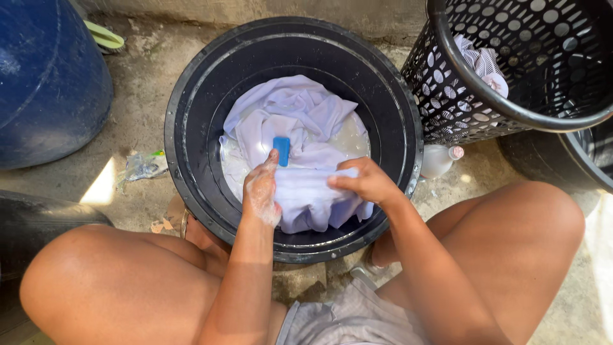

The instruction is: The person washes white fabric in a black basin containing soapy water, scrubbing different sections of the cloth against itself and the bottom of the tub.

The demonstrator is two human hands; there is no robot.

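Observation:
A round black basin stands on the concrete between my knees, holding soapy water and a pale lilac-white garment. A blue bar of soap rests on the cloth in the middle. My left hand, covered in suds, presses on the near fold of the garment just below the soap. My right hand pinches the same fold from the right, fingers closed on the cloth.
A black perforated laundry basket with striped clothes stands at the upper right. A small white bottle lies beside it. A blue barrel fills the upper left. A crumpled plastic wrapper lies on the ground.

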